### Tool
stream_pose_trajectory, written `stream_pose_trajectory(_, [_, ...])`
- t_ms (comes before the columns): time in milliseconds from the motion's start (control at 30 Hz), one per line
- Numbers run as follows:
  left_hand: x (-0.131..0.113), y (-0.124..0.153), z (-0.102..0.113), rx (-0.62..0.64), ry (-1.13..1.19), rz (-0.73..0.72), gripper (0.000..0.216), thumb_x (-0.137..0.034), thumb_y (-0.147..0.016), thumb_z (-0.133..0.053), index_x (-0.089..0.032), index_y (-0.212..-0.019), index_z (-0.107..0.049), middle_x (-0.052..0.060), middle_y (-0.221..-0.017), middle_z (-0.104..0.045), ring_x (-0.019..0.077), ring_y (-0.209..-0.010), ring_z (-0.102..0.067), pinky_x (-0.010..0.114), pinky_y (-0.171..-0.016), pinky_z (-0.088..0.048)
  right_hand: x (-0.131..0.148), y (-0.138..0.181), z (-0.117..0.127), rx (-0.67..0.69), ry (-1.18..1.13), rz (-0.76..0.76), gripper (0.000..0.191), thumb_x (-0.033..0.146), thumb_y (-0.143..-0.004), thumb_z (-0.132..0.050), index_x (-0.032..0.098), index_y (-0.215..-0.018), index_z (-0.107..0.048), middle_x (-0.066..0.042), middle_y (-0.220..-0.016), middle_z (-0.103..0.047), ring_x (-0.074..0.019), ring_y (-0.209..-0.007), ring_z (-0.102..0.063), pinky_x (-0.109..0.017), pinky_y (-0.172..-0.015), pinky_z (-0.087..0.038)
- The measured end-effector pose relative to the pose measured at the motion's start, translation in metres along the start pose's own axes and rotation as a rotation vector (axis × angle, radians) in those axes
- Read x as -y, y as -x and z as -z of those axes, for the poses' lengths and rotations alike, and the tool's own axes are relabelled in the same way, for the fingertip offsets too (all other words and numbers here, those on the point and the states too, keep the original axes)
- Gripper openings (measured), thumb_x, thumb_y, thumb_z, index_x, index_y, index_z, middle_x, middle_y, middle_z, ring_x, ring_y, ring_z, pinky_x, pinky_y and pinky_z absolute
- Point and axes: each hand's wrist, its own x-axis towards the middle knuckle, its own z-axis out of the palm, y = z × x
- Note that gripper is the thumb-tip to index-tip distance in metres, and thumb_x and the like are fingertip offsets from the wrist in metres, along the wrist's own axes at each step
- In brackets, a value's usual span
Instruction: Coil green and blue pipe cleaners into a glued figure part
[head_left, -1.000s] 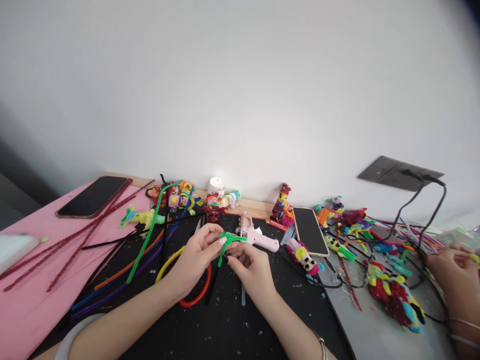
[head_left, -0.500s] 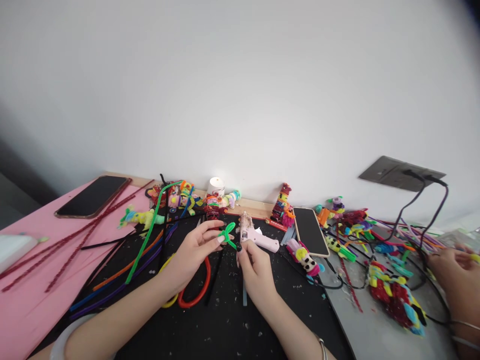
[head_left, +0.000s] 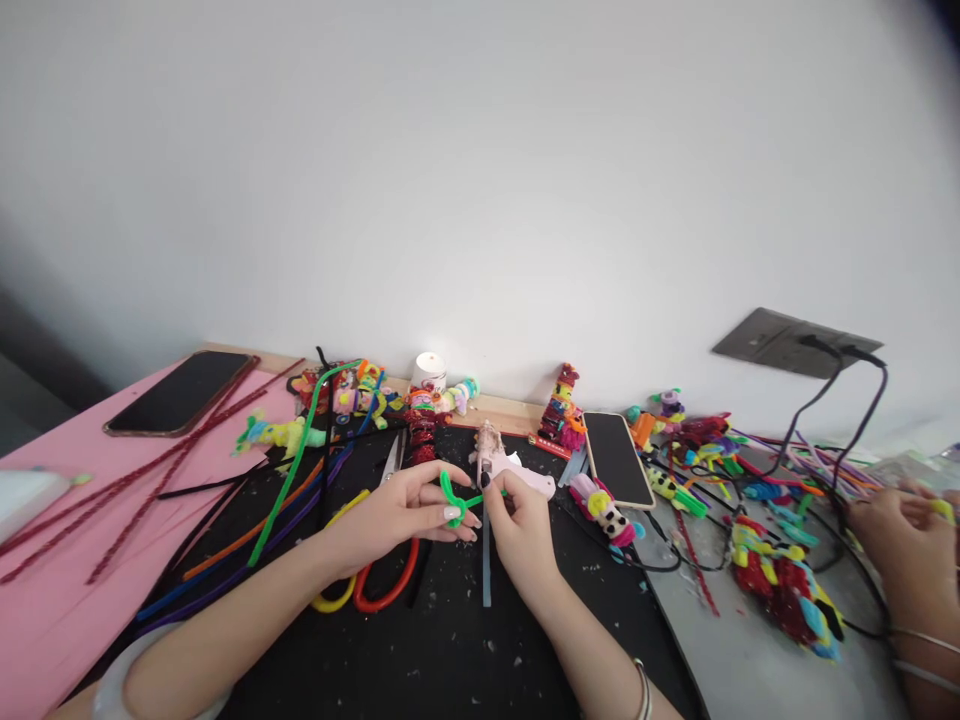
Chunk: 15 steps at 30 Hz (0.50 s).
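Observation:
My left hand (head_left: pixel 401 510) pinches a small looped piece of green pipe cleaner (head_left: pixel 453 499) over the black mat (head_left: pixel 420 650). Just to its right, my right hand (head_left: pixel 517 525) is closed on the free end of the same green piece, fingertips pressed together. Under my left hand lie scissors with red and yellow handles (head_left: pixel 379 580). A pink glue gun (head_left: pixel 514 470) rests right behind my hands.
Long pipe cleaners (head_left: pixel 292 480) lie at the left on the mat and the pink sheet (head_left: pixel 52 600), near a phone (head_left: pixel 180 392). Finished pipe-cleaner figures (head_left: pixel 562 410) line the wall. A second phone (head_left: pixel 619 458) and cables lie right, beside another person's hand (head_left: pixel 904 530).
Both hands have lowered a little toward the mat. The green piece has been bent from a splayed shape into a tighter loop, and my right hand has shifted to grip its end.

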Motion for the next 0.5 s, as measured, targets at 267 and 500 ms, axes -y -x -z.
stream_pose_trajectory(267, [-0.0019, 0.0002, 0.0004, -0.014, 0.042, 0.071, 0.021, -0.022, -0.074, -0.071, -0.015, -0.092, -0.062, 0.008, -0.09, -0.074, 0.0185, -0.083, -0.07, 0.028, -0.078, -0.053, -0.0039, -0.0009, -0.0008, 0.05, -0.22, -0.05, 0.026, 0.025, -0.08, -0.055, 0.024, -0.055, -0.05, 0.0, -0.049, -0.044, -0.0127, -0.046, -0.041, -0.029, -0.04, -0.023])
stream_pose_trajectory(500, [0.0007, -0.0019, 0.0047, -0.087, 0.084, 0.0, 0.016, -0.021, -0.076, -0.07, -0.015, -0.089, -0.063, 0.008, -0.09, -0.074, 0.017, -0.082, -0.07, 0.027, -0.077, -0.053, -0.0043, -0.0043, 0.0041, -0.009, -0.09, -0.047, 0.028, 0.026, -0.08, -0.055, 0.025, -0.053, -0.046, 0.0, -0.049, -0.041, -0.0141, -0.047, -0.037, -0.029, -0.043, -0.022])
